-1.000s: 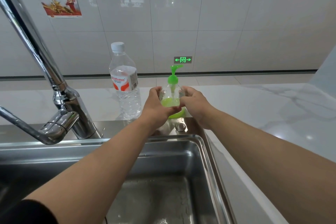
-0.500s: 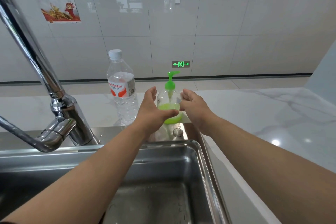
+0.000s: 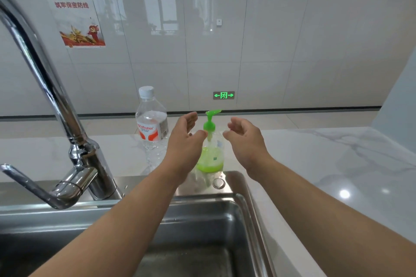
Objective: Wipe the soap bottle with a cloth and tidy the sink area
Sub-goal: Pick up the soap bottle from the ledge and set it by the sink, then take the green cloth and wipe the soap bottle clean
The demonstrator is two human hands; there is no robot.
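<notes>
Hands: left (image 3: 183,141), right (image 3: 244,139) | now released, apart from soap bottle (image 3: 210,155)

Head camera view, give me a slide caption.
Both open hands, left hand and right hand, flank the soap bottle behind the sink.

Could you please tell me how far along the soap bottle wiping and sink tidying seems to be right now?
Done: the soap bottle stands upright on the sink ledge beside the water bottle. In hand: nothing; the left hand and right hand are open on either side of it, not touching. Left: no cloth is in view, so whether wiping is finished can't be told.
</notes>
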